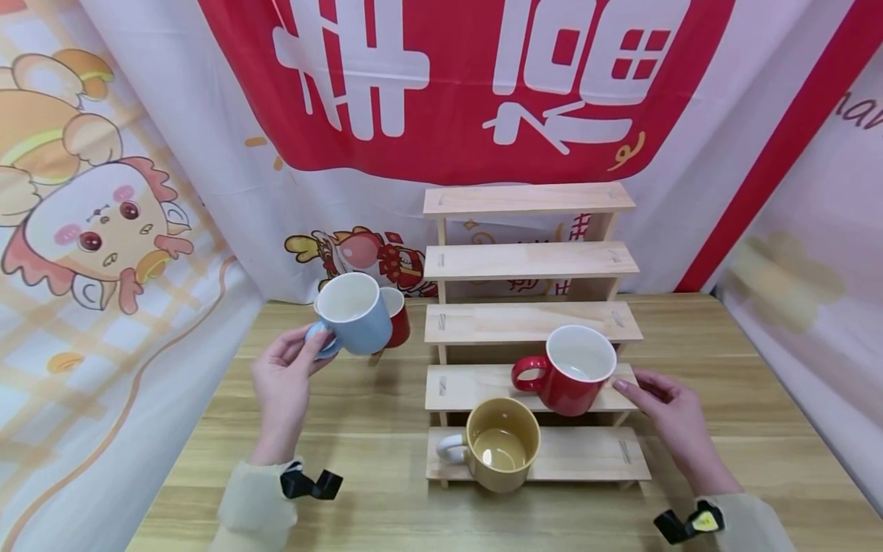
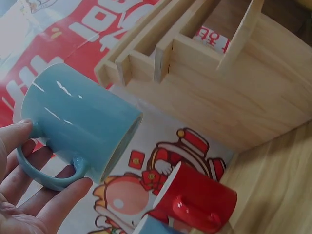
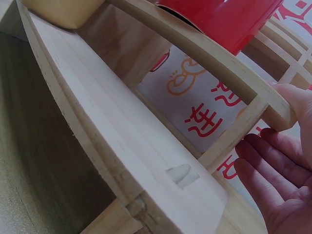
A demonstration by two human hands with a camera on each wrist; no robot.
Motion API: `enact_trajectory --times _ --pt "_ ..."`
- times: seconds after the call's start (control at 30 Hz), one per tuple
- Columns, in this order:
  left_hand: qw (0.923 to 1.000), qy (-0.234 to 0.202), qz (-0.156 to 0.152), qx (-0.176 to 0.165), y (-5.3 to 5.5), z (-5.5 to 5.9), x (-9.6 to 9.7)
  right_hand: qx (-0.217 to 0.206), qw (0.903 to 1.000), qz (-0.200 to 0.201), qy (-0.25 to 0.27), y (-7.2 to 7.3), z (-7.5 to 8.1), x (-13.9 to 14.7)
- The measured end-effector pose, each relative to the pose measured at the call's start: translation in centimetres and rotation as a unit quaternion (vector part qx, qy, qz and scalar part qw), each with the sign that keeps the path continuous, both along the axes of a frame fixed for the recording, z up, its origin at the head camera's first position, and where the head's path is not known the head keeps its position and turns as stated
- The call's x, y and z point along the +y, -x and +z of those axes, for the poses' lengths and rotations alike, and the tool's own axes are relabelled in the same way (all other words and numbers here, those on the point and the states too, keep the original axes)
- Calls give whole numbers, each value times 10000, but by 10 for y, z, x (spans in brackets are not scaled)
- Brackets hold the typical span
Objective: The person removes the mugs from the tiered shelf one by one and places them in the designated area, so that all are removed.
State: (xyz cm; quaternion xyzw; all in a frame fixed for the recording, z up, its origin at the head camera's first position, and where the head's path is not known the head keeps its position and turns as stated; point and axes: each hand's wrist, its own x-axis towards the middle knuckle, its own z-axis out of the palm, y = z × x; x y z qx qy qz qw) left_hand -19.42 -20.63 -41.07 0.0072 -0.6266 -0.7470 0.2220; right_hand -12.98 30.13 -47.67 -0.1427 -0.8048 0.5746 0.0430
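My left hand [image 1: 281, 377] grips a light blue mug [image 1: 357, 318] by its handle, lifted above the table and slightly tilted. Behind it, a red mug [image 1: 398, 322] is partly hidden; the left wrist view also catches a bit of something blue [image 2: 158, 226] beside that mug. At the right end of the second step of a wooden tiered rack [image 1: 476, 387], my right hand [image 1: 672, 414] holds the board's end, thumb on top and fingers lower down. Another red mug [image 1: 576, 376] stands on that step, handle to the left. A yellow mug [image 1: 502, 452] with white handle stands on the lowest step.
The rack's upper steps [image 1: 527, 261] rise toward a white and red printed cloth [image 1: 455, 92] at the back. Patterned cloth [image 1: 90, 307] also hangs along the left, with more on the right. Wood-grain tabletop [image 1: 366, 475] surrounds the rack.
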Motion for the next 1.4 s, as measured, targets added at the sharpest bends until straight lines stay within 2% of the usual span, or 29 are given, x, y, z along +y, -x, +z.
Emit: enact_trajectory --times 0.2,0.47,0.7,0.97,1.4 --pt "9997 -134 219 17 -2 -5 -13 57 10000 -1 32 0 1 -1" --pt "9980 -136 624 -8 -1 -5 -33 -31 10000 -11 -26 -1 -1 1" --pt "9950 -448 884 154 1 -9 -50 15 10000 7 -28 -1 -1 1" --pt "9876 -680 1413 98 8 -22 -66 73 10000 -16 -48 -2 2 0" --pt "9818 -1010 1606 64 20 -45 -83 -81 9998 -38 -149 -1 2 -1"
